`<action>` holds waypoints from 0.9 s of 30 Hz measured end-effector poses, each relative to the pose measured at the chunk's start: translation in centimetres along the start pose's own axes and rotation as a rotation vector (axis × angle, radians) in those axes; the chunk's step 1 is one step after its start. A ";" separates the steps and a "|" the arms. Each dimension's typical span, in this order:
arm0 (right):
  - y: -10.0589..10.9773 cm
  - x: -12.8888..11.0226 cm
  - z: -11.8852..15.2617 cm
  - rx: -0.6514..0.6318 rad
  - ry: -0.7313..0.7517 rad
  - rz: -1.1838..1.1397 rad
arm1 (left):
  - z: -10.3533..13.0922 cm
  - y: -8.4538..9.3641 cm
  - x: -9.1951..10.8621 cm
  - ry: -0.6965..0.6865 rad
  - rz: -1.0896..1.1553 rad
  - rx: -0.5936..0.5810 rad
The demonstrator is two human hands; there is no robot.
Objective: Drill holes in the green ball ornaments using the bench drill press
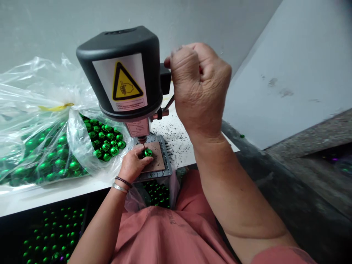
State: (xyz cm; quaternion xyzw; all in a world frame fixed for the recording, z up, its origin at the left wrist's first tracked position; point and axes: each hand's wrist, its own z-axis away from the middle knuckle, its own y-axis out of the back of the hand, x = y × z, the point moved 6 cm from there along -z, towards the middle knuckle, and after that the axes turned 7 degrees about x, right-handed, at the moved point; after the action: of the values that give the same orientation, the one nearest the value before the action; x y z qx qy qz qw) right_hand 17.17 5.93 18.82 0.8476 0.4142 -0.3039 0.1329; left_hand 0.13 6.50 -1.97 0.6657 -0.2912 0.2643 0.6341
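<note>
A small black drill press (118, 73) with a yellow warning sign stands on the white table. Under its bit, on a brown board (157, 158), sits a shiny green ball (147, 152). My left hand (134, 161) pinches this ball between thumb and fingers, close beside the drill bit (143, 145). Raised to the right of the machine, my right hand (202, 84) is closed in a fist round the drill press's lever (169, 102), whose upper end is hidden by the fingers.
An open clear plastic bag (79, 146) full of green balls lies left of the machine. Dark shavings (178, 141) litter the white table (189, 156) at the right. More green balls (156, 193) are in a bag below the table edge, and others lie at the lower left (55, 233).
</note>
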 end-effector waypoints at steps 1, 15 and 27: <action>0.2 -0.2 0.2 0.006 0.018 -0.015 | 0.0 -0.1 -0.1 0.000 -0.004 -0.007; 3.1 0.3 6.4 0.020 0.153 0.118 | 0.2 0.2 0.1 -0.075 -0.094 0.094; 3.4 0.8 7.9 0.057 0.121 0.160 | 0.3 0.2 -0.1 -0.091 -0.109 0.096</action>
State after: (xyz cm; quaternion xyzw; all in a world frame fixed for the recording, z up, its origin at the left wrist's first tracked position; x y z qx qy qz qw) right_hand 17.04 0.53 12.06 0.8982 0.3436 -0.2522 0.1074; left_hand -0.12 6.17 -1.93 0.7215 -0.2699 0.2126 0.6011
